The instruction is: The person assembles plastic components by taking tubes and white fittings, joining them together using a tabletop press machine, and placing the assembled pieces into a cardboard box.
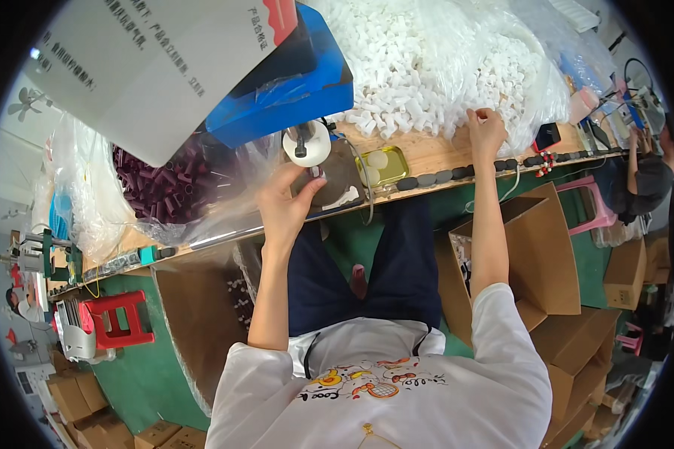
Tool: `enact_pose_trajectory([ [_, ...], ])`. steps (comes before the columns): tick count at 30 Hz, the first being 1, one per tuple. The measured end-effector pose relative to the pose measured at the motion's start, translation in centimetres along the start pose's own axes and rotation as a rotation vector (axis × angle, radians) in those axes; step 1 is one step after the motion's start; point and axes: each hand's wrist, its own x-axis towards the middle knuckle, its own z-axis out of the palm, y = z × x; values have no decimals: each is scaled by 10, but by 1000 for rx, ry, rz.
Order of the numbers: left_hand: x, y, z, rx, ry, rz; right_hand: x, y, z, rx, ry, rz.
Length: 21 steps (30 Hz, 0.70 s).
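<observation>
My left hand (283, 200) pinches a small pale piece (314, 172) between thumb and forefinger. It is held just under a white round fixture (307, 147) with a black fitting in its middle. My right hand (487, 133) is raised at the near edge of a big heap of small white plastic tubes (397, 75) in a clear bag. Its thumb and fingertips are closed together; whether a part sits between them is too small to see. Between my hands, a shallow gold-coloured tray (383, 165) with pale round things lies on the wooden workbench (427, 150).
Dark purple tubes (165, 183) fill a clear bag on the left. A blue bin (284, 86) and a large printed white card (150, 67) block the upper left. Open cardboard boxes (535, 247) stand right of my legs. A red stool (120, 318) is left; another person (648, 176) sits far right.
</observation>
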Motion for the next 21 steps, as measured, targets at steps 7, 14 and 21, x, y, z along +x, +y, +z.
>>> enact_pose_trajectory([
  [7, 2, -17, 14, 85, 41, 55, -11, -9, -10, -97, 162, -65],
  [14, -5, -14, 30, 292, 202, 73, -102, -116, -22, 302, -302, -735],
  [21, -4, -32, 23, 237, 157, 49, -129, -183, -37, 886, -492, -312],
])
